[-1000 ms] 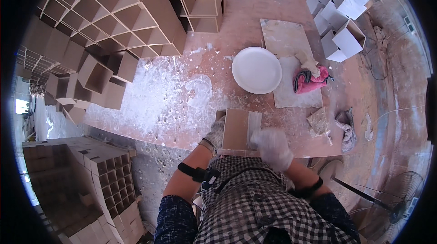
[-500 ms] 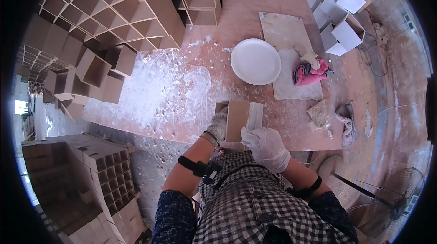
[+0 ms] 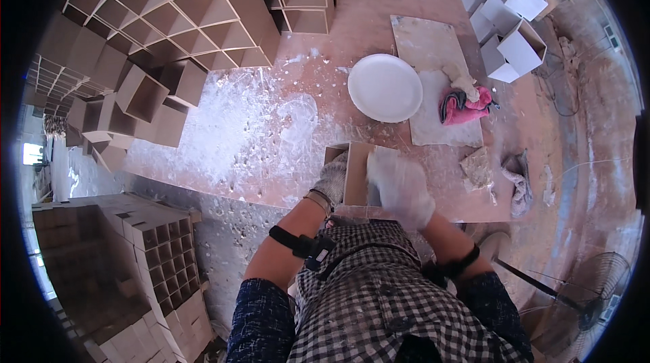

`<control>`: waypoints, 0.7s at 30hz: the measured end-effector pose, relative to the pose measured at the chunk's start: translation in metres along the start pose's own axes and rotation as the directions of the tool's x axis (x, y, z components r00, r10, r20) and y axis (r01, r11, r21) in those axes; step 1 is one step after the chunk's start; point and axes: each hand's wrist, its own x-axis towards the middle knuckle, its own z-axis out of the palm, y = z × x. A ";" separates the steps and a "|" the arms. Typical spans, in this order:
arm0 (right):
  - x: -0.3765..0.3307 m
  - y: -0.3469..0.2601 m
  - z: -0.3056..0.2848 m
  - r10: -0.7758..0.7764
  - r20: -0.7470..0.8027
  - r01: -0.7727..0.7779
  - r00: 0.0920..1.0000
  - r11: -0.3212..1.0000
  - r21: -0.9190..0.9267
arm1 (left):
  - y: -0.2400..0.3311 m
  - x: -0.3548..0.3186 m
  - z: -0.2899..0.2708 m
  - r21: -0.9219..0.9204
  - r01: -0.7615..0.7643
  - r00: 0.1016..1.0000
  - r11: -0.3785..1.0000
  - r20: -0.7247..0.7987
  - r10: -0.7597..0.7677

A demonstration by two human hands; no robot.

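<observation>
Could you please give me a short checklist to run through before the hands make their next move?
1. Left hand gloved and at the cardboard box: ok, it is at the box's left side.
2. Left fingers in plain view: not ok, the box partly hides them.
3. Right hand gloved: ok, the glove is white.
4. Right hand's contact with the box: cannot tell, the hand is blurred.
5. White round dish apart from the box: ok, it lies beyond it on the table.
6. Pink cloth away from both hands: ok, it lies to the right of the dish.
</observation>
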 end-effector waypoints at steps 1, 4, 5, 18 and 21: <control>0.011 0.015 0.007 -0.004 -0.001 0.004 1.000 1.000 0.000 | -0.001 0.003 0.002 0.001 0.001 1.000 1.000 -0.004 -0.001; 0.026 0.028 0.012 0.055 -0.304 -0.034 0.951 0.997 0.075 | 0.001 0.009 0.001 -0.033 0.049 0.998 0.998 0.051 -0.047; 0.015 0.018 0.005 -0.022 -0.132 0.023 0.991 1.000 0.006 | 0.002 0.007 0.001 -0.089 0.097 0.994 0.991 0.064 -0.091; 0.013 0.001 0.008 -0.130 -0.058 0.129 0.990 0.991 -0.013 | -0.069 0.035 0.075 -0.606 0.086 0.995 0.791 0.006 -0.103; -0.025 -0.017 0.020 -0.145 0.036 0.143 0.989 0.987 0.070 | -0.078 0.034 0.085 -0.675 0.044 0.996 0.737 -0.025 -0.082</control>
